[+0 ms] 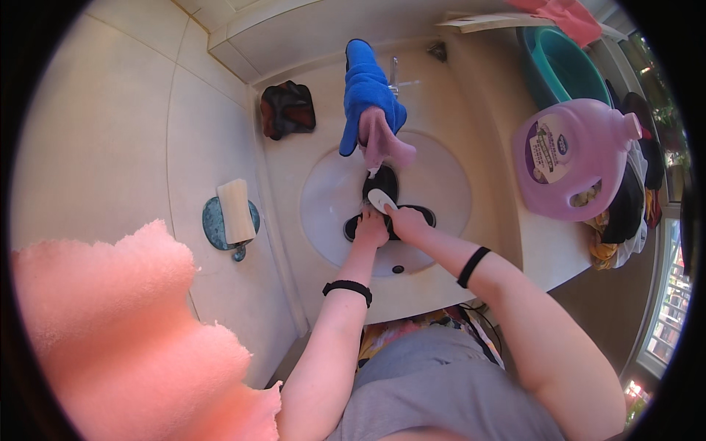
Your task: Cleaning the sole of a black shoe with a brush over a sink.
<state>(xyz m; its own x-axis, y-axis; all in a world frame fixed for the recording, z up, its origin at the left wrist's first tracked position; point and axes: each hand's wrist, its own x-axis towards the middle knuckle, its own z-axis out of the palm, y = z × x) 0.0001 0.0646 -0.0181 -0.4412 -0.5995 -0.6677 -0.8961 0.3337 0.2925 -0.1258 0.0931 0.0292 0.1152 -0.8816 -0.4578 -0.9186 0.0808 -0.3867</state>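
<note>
In the white oval washbasin, what look like two dark shoes lie across each other. One black shoe lies crosswise under my hands. Another black shoe points away from me, towards the back of the bowl. My right hand grips a white brush, its bristles mostly hidden. Fingers of my left hand hold the crosswise shoe down, close beside the brush. Just beyond, a pink cloth hangs into the basin from under a blue towel.
A chrome faucet stands behind the towel. Left are a dark patterned cloth and a wall soap dish with a pale bar. On the right ledge stand a purple detergent jug and green basin. Pink fabric hangs near the camera.
</note>
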